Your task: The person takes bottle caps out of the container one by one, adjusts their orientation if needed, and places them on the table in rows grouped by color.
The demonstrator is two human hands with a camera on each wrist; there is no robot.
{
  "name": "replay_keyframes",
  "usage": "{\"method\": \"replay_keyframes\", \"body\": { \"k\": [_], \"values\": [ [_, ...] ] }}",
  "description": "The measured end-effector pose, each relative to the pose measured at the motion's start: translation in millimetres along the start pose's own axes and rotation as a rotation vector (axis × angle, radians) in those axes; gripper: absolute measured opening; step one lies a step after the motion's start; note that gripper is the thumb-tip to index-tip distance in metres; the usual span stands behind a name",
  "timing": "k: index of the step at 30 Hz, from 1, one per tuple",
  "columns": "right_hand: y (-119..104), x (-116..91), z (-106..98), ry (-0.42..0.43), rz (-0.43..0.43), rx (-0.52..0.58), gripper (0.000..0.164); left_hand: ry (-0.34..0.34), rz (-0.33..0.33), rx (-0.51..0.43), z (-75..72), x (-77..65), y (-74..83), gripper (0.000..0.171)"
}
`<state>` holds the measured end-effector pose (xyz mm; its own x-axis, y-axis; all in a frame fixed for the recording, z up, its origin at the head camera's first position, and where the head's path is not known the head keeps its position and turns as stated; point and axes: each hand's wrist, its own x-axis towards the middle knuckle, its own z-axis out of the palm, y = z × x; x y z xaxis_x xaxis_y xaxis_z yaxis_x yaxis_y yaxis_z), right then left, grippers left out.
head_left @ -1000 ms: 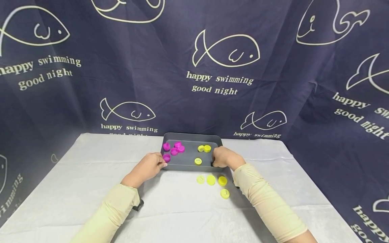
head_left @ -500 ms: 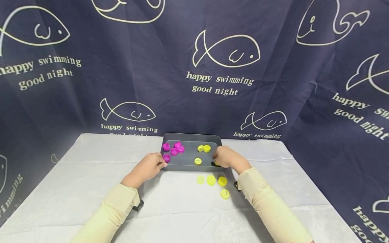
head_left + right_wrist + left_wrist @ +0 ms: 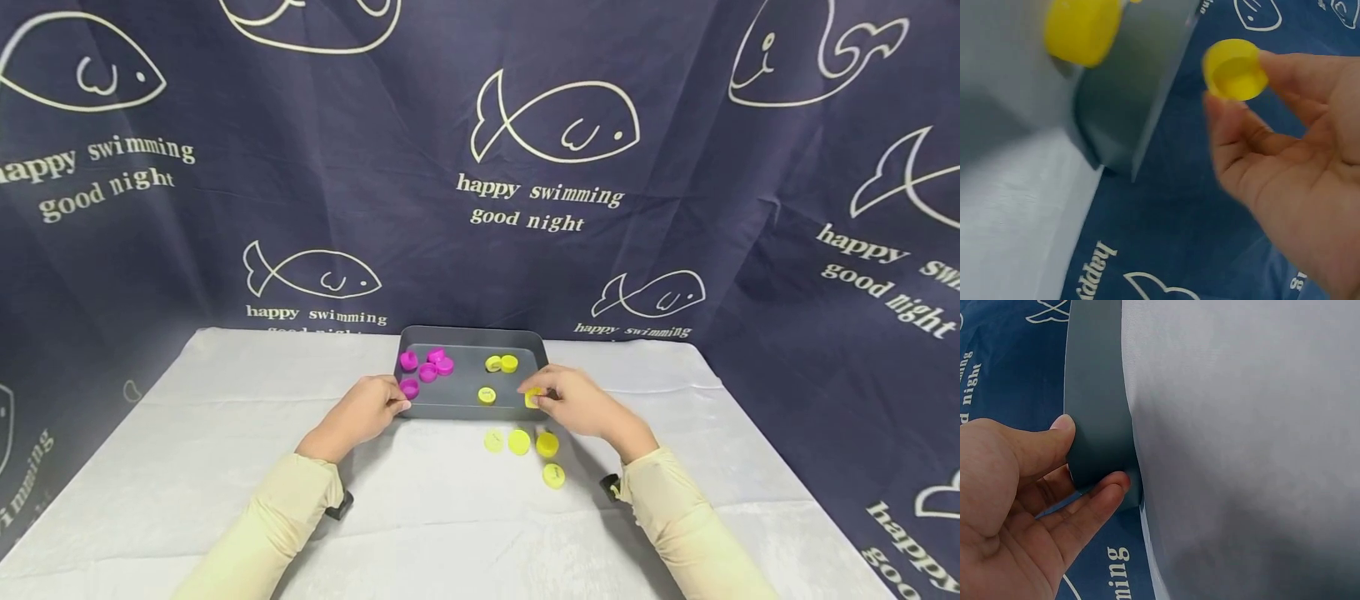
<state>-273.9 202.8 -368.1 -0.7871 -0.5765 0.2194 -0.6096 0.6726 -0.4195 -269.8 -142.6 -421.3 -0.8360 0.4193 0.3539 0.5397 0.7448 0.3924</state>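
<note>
My left hand (image 3: 365, 410) grips the front left corner of a dark grey tray (image 3: 461, 388); the left wrist view shows its thumb on the rim and fingers around the corner. Between thumb and fingers, my right hand (image 3: 588, 402) pinches a yellow bottle cap (image 3: 1235, 70) over the tray's right end. The right wrist view gives a look into its hollow side. Several magenta bottle caps (image 3: 428, 372) lie at the tray's left. Toward the right inside it are three yellow caps, two touching at the back (image 3: 509, 363) and one near the front (image 3: 487, 396).
Several yellow bottle caps (image 3: 519, 442) lie on the white tablecloth (image 3: 450, 517) just in front of the tray, at its right half. A dark blue curtain (image 3: 420, 275) with fish drawings hangs behind the table and down both sides.
My right hand has risen from the tray's right end and shifted right, toward me, with a yellow bottle cap now visible in its pinch. The left hand keeps its grip on the corner.
</note>
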Motion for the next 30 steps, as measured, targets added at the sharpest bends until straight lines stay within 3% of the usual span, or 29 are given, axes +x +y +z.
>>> {"method": "replay_keyframes", "body": {
  "k": [3,8,14,23,30],
  "values": [
    [1,-9,4,0.015,0.004,0.129,0.02,-0.001,0.001,0.001,-0.1,-0.2,0.7,0.007],
    [-3,-20,8,-0.001,0.029,0.243,0.016,-0.006,0.0,0.004,-0.2,0.0,1.5,0.008],
    [-9,-29,15,-0.016,-0.041,0.329,0.022,-0.005,-0.005,-0.003,0.1,0.5,0.1,0.007],
    [-17,-35,26,-0.093,-0.126,0.205,0.02,-0.001,0.001,0.011,-0.1,0.6,-1.1,0.007],
    [-21,-38,34,-0.145,-0.115,0.075,0.021,0.003,0.016,0.015,-0.6,0.7,-0.3,0.007]
  ]
}}
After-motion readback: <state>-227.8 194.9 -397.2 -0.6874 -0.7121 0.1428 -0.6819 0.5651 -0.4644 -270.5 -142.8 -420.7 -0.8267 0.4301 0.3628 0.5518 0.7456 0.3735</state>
